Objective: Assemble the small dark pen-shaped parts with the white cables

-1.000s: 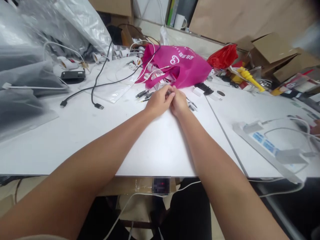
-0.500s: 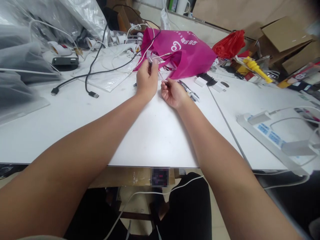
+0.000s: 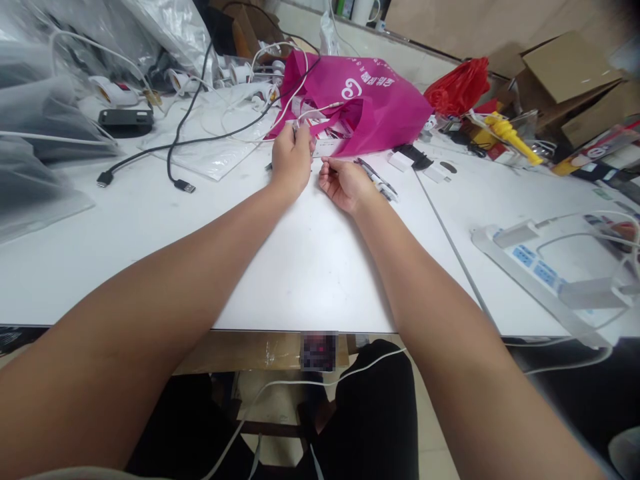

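My left hand (image 3: pixel 291 159) is closed at the open mouth of a magenta bag (image 3: pixel 387 100), its fingers curled away from me. Whatever it grips is too small and too hidden to name. Just to its right, resting low over the white table (image 3: pixel 300 267), my right hand (image 3: pixel 345 184) has its fingers curled in and the thumb pressed against the forefinger. I cannot make out what that pinch holds. Several pens (image 3: pixel 377 179) lie beside the right wrist. White and red small boxes (image 3: pixel 330 145) show inside the bag's mouth.
A black cable (image 3: pixel 220 139) with USB plugs crosses the left side, over a clear plastic bag (image 3: pixel 220 160). A dark box-shaped device (image 3: pixel 126 121) sits farther left. On the right are a white power strip (image 3: pixel 540 270), a red plastic bag (image 3: pixel 457 88) and an open cardboard box (image 3: pixel 570 73).
My left hand's raised thumb has come down, and the clear film seen at its fingertips no longer shows there. My right hand stays nearly in place, its fingers still curled.
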`<state>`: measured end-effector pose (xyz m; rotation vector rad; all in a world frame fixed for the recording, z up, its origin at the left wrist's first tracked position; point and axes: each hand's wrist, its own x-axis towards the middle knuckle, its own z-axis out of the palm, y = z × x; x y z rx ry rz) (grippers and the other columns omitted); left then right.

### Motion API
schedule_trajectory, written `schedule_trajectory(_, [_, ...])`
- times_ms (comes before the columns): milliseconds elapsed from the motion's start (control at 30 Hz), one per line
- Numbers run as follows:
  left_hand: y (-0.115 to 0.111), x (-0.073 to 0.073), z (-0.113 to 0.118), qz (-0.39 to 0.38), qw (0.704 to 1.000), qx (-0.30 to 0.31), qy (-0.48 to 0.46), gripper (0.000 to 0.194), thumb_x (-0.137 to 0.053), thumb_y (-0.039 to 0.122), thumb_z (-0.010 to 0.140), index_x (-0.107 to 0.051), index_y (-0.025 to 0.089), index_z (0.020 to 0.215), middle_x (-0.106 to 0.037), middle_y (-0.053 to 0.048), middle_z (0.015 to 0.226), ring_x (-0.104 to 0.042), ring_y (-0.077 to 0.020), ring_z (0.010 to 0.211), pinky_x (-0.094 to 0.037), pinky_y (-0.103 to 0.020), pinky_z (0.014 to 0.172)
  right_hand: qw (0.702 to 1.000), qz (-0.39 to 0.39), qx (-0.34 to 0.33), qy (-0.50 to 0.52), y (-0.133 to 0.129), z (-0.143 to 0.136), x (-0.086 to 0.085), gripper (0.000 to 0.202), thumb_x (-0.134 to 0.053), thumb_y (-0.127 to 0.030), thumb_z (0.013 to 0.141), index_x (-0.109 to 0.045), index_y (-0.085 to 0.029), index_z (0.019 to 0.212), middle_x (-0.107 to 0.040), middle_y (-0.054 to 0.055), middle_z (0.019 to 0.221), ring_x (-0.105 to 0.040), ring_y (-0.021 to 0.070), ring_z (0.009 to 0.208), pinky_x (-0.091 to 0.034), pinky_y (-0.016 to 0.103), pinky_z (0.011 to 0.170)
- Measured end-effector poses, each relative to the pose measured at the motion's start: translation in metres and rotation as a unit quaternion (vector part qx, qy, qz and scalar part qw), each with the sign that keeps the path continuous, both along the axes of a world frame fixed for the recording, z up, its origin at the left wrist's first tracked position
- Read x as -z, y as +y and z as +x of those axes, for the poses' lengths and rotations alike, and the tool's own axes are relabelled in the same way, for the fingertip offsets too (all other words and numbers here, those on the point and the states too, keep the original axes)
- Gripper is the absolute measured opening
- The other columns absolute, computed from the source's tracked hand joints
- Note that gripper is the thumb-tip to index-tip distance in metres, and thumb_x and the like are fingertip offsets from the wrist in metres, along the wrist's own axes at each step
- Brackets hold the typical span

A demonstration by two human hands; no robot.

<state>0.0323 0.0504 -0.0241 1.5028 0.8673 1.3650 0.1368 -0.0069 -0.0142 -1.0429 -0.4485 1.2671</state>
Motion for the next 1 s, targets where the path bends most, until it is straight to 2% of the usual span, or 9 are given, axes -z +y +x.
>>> schedule_trajectory(100, [-0.004, 0.002, 0.003, 0.005, 1.000, -0.012, -0.014, 0.034, -0.049, 0.020, 0.120, -0.048, 0.027, 0.087, -0.063, 0.001, 0.084, -0.061, -0.0178, 0.075, -0.054, -0.038, 0.079, 1.000, 0.013, -0.007, -0.014, 0.001, 0.000, 0.002, 0.033, -0.047, -0.004, 0.115, -0.063, -0.019, 0.090, -0.063, -0.004, 0.070, -0.062, 0.0050, 0.058, -0.058, 0.013, 0.064])
schedule_trajectory(167, [-0.005, 0.004, 0.002, 0.070, 0.997, -0.020, 0.036, 0.029, -0.058, 0.021, 0.115, -0.051, 0.027, 0.088, -0.067, -0.003, 0.091, -0.070, -0.0255, 0.095, -0.055, -0.043, 0.092, 0.999, 0.023, -0.016, -0.035, 0.002, 0.001, 0.006, 0.030, -0.049, -0.002, 0.112, -0.064, -0.019, 0.093, -0.069, -0.002, 0.074, -0.067, 0.0078, 0.063, -0.064, 0.018, 0.069])
schedule_trajectory(233, [-0.005, 0.005, 0.000, 0.114, 0.989, -0.028, 0.093, 0.026, -0.067, 0.021, 0.109, -0.054, 0.028, 0.088, -0.072, -0.004, 0.098, -0.071, -0.0303, 0.110, -0.054, -0.045, 0.101, 0.997, 0.034, -0.020, -0.067, 0.003, 0.001, 0.010, 0.027, -0.051, -0.005, 0.111, -0.065, -0.019, 0.094, -0.071, 0.000, 0.074, -0.070, 0.0110, 0.065, -0.067, 0.022, 0.071])
schedule_trajectory(333, [-0.006, 0.005, -0.005, 0.139, 0.972, -0.011, 0.188, 0.019, -0.070, 0.021, 0.103, -0.060, 0.029, 0.090, -0.074, -0.006, 0.105, -0.069, -0.0313, 0.112, -0.053, -0.050, 0.106, 0.992, 0.041, -0.010, -0.118, 0.003, 0.001, 0.010, 0.027, -0.056, -0.012, 0.114, -0.063, -0.022, 0.090, -0.067, -0.002, 0.070, -0.070, 0.0130, 0.064, -0.067, 0.026, 0.070])
schedule_trajectory(433, [-0.005, 0.004, -0.008, 0.152, 0.953, -0.001, 0.262, 0.019, -0.079, 0.017, 0.091, -0.066, 0.031, 0.092, -0.072, -0.005, 0.113, -0.066, -0.0299, 0.111, -0.052, -0.051, 0.108, 0.988, 0.040, 0.003, -0.147, 0.002, 0.001, 0.009, 0.029, -0.057, -0.014, 0.115, -0.061, -0.023, 0.088, -0.067, -0.003, 0.071, -0.068, 0.0120, 0.064, -0.064, 0.023, 0.068])
schedule_trajectory(633, [0.009, 0.014, -0.010, 0.179, 0.957, 0.012, 0.228, 0.024, -0.086, 0.021, 0.081, -0.067, 0.033, 0.088, -0.068, -0.009, 0.108, -0.064, -0.0389, 0.114, -0.056, -0.058, 0.108, 0.989, 0.049, -0.003, -0.141, 0.004, 0.005, 0.011, 0.023, -0.074, -0.021, 0.107, -0.063, -0.024, 0.088, -0.065, -0.004, 0.069, -0.073, 0.0149, 0.070, -0.066, 0.025, 0.068])
schedule_trajectory(733, [0.012, 0.018, -0.009, 0.170, 0.960, 0.018, 0.224, 0.022, -0.086, 0.023, 0.083, -0.067, 0.032, 0.089, -0.066, -0.010, 0.103, -0.064, -0.0395, 0.114, -0.058, -0.058, 0.108, 0.986, 0.052, -0.010, -0.156, 0.005, 0.007, 0.011, 0.018, -0.069, -0.021, 0.109, -0.066, -0.024, 0.092, -0.066, -0.004, 0.069, -0.072, 0.0151, 0.069, -0.067, 0.026, 0.067])
schedule_trajectory(867, [0.009, 0.016, -0.008, 0.165, 0.958, 0.026, 0.232, 0.020, -0.083, 0.021, 0.087, -0.066, 0.031, 0.089, -0.065, -0.010, 0.103, -0.065, -0.0389, 0.115, -0.058, -0.056, 0.108, 0.984, 0.048, -0.007, -0.173, 0.004, 0.006, 0.009, 0.028, -0.058, -0.017, 0.113, -0.063, -0.023, 0.086, -0.066, -0.003, 0.070, -0.070, 0.0137, 0.067, -0.066, 0.025, 0.069])
schedule_trajectory(1000, [0.003, 0.012, -0.009, 0.163, 0.957, 0.031, 0.240, 0.019, -0.081, 0.019, 0.089, -0.066, 0.029, 0.088, -0.065, -0.011, 0.105, -0.067, -0.0394, 0.117, -0.058, -0.055, 0.107, 0.986, 0.035, -0.008, -0.163, 0.003, 0.005, 0.007, 0.028, -0.061, -0.016, 0.111, -0.061, -0.023, 0.084, -0.063, -0.003, 0.068, -0.071, 0.0146, 0.067, -0.066, 0.025, 0.067])
